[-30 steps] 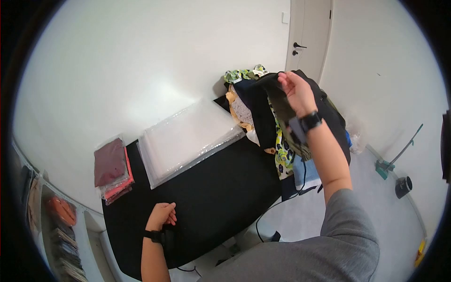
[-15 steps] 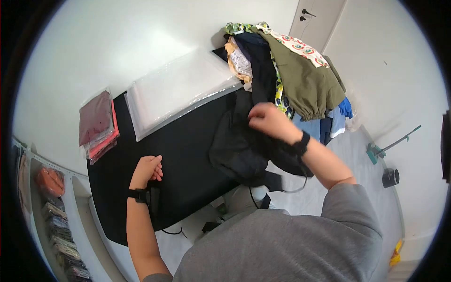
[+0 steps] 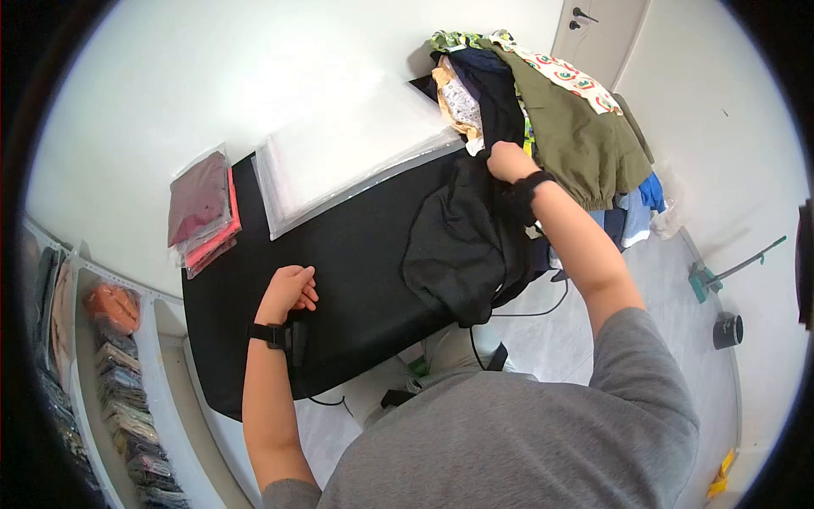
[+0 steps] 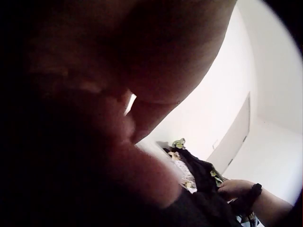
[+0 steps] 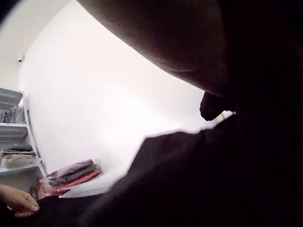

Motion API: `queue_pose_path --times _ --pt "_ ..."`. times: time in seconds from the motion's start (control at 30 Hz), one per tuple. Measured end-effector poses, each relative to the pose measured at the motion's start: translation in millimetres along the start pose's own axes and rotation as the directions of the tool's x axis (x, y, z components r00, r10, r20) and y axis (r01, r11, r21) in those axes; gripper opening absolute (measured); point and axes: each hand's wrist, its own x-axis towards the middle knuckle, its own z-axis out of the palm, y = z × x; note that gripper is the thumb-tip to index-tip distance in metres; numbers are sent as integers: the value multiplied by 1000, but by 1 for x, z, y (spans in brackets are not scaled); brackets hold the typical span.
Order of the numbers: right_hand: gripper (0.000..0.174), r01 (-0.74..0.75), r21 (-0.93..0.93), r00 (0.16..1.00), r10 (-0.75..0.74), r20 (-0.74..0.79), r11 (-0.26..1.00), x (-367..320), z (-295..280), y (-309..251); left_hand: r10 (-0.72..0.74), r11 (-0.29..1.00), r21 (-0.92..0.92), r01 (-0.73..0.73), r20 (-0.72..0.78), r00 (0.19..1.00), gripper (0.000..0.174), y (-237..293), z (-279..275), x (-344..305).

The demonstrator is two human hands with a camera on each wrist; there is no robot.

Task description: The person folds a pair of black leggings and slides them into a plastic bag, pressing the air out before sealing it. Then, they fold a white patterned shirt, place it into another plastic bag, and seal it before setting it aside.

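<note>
Left of the clear plastic sleeves [image 3: 348, 144], wrapped garments [image 3: 197, 204] lie stacked on the black desk [image 3: 339, 271]. On the sleeves' near side, the left hand [image 3: 287, 293] has its fingers loosely curled, its grip holding nothing visible. The black garment [image 3: 458, 246] lies bunched near the sleeves' right end, toward the person. At its upper edge, the right hand's [image 3: 513, 163] grip appears to pinch the dark cloth, fingers bent. The clothes pile [image 3: 577, 144] is right of the sleeves. The step in hand looks like laying out the garment; the next move calls for both hands on its edges, easing the folds flat.
</note>
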Motion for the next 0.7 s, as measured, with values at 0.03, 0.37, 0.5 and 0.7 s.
queue_pose_path --times 0.03,0.37,0.5,0.7 --pt "28 13 -4 1000 -13 -22 1000 -6 -8 6 0 1000 -1 0 -2 1000 28 9 4 -5" --pt "30 64 997 958 -275 -74 -44 -162 -103 29 797 575 -64 -816 268 541 68 146 108 -6" --pt "30 49 952 915 -369 -164 -301 -198 -116 38 876 399 -553 -732 465 126 74 182 173 10" --pt "30 119 911 924 -291 -248 -395 -241 -136 64 340 511 13 -860 915 216 41 212 219 -37"
